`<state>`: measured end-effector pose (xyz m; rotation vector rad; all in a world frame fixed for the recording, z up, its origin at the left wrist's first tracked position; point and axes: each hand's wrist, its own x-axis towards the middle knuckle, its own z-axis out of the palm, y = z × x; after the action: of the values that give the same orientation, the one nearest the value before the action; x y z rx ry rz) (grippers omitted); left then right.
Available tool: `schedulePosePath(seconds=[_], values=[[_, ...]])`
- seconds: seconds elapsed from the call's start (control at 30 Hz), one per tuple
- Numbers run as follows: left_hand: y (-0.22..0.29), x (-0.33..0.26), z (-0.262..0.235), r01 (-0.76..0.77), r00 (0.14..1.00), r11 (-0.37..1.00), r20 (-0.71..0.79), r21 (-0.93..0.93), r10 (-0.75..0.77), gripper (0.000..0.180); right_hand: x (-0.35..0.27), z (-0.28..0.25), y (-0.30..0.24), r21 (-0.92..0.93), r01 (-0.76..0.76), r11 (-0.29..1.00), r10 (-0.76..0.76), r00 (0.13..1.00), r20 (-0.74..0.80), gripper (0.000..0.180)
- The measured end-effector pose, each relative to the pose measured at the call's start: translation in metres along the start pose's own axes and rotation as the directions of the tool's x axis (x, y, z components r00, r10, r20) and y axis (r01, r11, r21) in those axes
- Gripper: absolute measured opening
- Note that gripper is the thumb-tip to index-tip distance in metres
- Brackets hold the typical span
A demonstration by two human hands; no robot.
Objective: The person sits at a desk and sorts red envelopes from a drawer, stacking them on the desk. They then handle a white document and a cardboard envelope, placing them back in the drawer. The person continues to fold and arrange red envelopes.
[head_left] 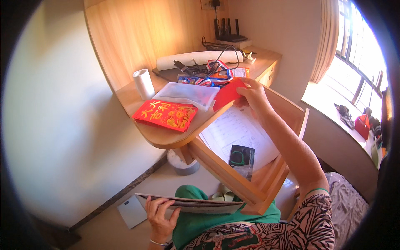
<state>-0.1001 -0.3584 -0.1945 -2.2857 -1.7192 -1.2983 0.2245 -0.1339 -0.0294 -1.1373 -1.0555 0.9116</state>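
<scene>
My right hand point(253, 96) grips a plain red envelope point(228, 92) at the desk's edge, above the pulled-out drawer point(225, 173). Left of it lie a translucent zip pouch point(183, 94) and a stack of red envelopes with gold print point(164, 116). Papers point(241, 129) and a small black packet with a green mark point(241, 156) rest inside the drawer. Down at my lap, my left hand point(160, 216) holds the left end of a thin, flat folder-like thing point(200, 205). Its kind is unclear, and the drawer's front corner hides its right end.
Behind the pouch are striped medal ribbons point(221, 73), black cables point(200, 68) and a long white roll point(200, 59). A white paper roll point(143, 84) stands by the wall. Further back sits a black router point(231, 36). A white scale-like panel point(132, 211) lies on the floor.
</scene>
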Motion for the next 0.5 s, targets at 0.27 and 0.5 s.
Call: schedulePosePath(seconds=[0.27,0.5], values=[[-0.001,-0.001,0.002,0.015,1.0,1.0,-0.001,-0.003,-0.015,0.026,0.029,0.026,-0.013,0.095,0.029,0.995,-0.037,0.996,0.082,0.047],[-0.002,-0.002,0.004,0.031,1.0,1.0,0.002,-0.001,-0.031,0.026,0.027,0.033,0.006,0.105,-0.03,0.994,0.024,0.998,0.062,0.054]])
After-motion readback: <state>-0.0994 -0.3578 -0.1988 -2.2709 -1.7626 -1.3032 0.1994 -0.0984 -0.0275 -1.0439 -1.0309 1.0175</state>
